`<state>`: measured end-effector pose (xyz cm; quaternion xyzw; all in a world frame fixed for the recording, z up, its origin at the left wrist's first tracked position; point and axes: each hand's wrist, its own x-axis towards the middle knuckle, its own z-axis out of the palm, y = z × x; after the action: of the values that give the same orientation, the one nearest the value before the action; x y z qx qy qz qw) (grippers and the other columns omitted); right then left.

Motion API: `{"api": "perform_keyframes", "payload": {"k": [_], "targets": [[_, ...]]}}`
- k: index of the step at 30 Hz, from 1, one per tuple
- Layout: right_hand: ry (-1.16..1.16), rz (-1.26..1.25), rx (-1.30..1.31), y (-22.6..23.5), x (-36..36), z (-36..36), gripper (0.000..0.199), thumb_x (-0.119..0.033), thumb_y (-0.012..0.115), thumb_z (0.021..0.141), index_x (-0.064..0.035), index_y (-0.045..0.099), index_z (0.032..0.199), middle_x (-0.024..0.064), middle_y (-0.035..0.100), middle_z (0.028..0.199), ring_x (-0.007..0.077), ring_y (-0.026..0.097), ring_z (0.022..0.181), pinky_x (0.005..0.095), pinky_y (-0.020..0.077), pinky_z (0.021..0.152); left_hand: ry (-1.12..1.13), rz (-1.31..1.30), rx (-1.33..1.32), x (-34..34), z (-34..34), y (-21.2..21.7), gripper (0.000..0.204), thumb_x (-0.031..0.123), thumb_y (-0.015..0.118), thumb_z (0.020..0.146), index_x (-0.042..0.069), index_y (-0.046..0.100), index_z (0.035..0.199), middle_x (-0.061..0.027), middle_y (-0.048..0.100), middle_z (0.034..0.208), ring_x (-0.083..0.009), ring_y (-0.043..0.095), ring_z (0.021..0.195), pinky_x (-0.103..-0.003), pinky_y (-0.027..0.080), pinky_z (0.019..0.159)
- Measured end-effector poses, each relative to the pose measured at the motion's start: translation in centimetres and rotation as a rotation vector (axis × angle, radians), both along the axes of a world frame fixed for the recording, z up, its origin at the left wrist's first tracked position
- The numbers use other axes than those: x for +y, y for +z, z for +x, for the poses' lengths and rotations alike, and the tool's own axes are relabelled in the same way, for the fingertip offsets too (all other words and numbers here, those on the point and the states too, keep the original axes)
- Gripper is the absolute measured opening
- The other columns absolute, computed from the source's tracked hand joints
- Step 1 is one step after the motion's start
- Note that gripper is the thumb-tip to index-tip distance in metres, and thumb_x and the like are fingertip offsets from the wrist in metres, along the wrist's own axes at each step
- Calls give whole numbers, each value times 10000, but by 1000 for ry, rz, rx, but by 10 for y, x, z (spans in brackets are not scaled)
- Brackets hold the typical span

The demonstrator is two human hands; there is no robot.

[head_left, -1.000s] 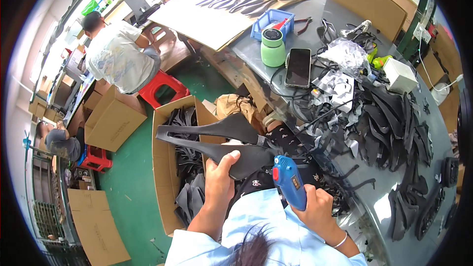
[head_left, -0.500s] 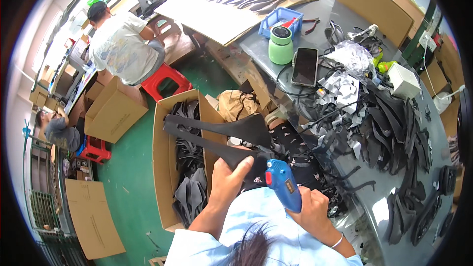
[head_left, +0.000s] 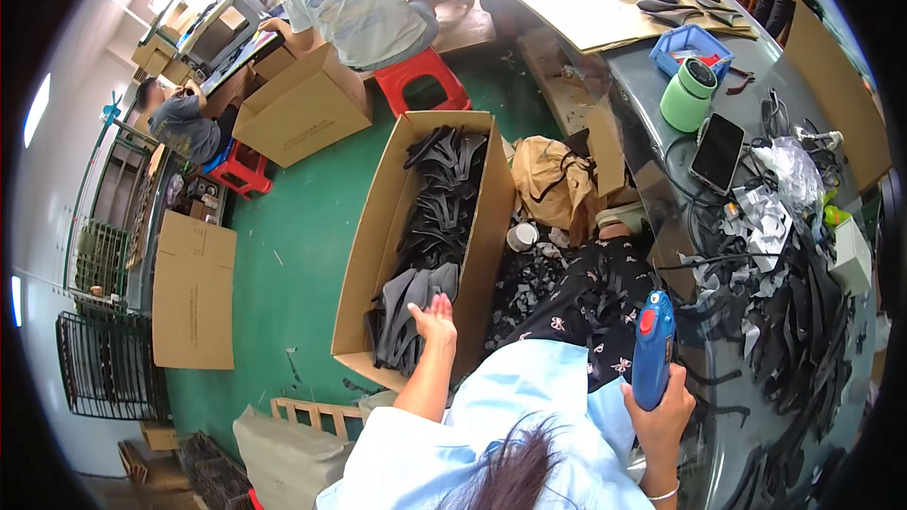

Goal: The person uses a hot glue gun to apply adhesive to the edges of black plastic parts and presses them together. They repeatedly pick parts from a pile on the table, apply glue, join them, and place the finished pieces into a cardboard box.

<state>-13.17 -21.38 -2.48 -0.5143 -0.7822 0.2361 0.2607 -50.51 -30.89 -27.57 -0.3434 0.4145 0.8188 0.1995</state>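
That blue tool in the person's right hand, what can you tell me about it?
The blue glue gun looks like plastic, with a red round button near its top. It stands nearly upright, nozzle end up, gripped at its lower end by the right hand, above the patterned dark lap and beside the cluttered grey table. Nothing else touches it.

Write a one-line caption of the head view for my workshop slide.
Left hand open over a cardboard box of black pieces; right hand grips a blue glue gun.

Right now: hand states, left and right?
Left hand: open, empty, over the cardboard box of black pieces.
Right hand: closed around the blue glue gun.
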Motion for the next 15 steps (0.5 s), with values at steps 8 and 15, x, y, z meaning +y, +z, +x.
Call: {"api": "perform_keyframes", "payload": {"k": [8, 15], "targets": [[-41, -2, 7, 5, 4, 6, 525, -229, 817, 629, -18, 480, 973, 156, 593, 678, 333, 603, 590, 395, 465, 553, -820, -243, 148, 67, 85, 33, 138, 202, 542, 904, 83, 532, 972, -74, 618, 811, -182, 621, 702, -270, 512, 566], [-140, 135, 155, 0, 8, 24, 503, -318, 804, 656, -10, 521, 934, 129, 599, 647, 288, 617, 555, 366, 493, 516, -1384, 218, 729, 217, 201, 185, 159, 218, 542, 929, 59, 553, 933, -34, 605, 768, -90, 563, 644, -211, 456, 575]]}}
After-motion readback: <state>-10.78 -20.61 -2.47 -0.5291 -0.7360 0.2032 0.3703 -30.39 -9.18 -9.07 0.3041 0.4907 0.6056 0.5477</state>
